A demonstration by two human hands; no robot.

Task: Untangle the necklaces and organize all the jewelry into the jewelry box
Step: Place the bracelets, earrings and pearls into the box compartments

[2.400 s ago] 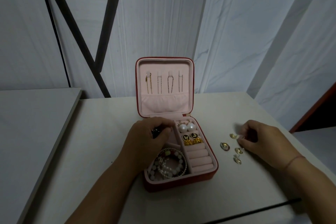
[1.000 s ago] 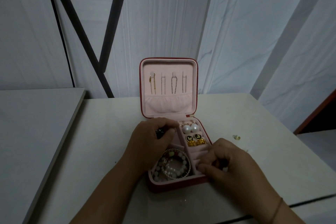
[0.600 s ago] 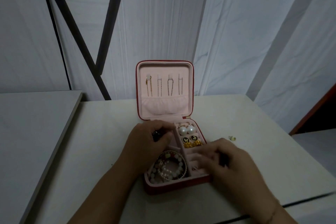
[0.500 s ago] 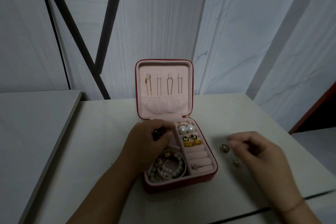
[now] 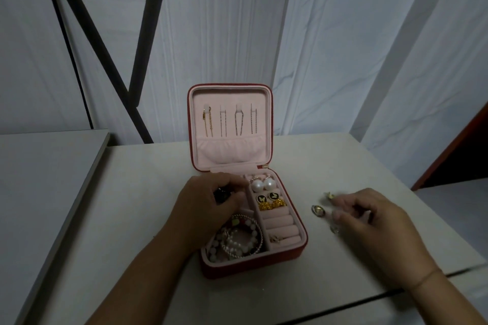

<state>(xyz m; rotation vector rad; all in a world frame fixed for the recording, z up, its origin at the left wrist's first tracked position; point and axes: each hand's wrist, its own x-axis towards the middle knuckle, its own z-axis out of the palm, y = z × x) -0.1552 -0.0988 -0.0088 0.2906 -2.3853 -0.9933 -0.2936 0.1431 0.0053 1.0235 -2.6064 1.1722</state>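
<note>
A red jewelry box with pink lining stands open mid-table. Several necklaces hang in its upright lid. Pearl earrings, black studs and gold earrings fill the right rear slots. A small ring sits in the ring rolls and beaded bracelets lie front left. My left hand rests on the box's rear left compartment, fingers curled at the divider over a dark item. My right hand, blurred and loosely curled, hovers over three gold rings on the table and holds nothing visible.
The white table ends in a front edge close to my right wrist. A second grey table adjoins on the left. Black metal bars and a white curtain stand behind. A dark red panel is at far right.
My right hand came from the loose rings to the box's ring rolls, left a ring there, and has moved back right over the rings on the table. My left hand stayed on the box.
</note>
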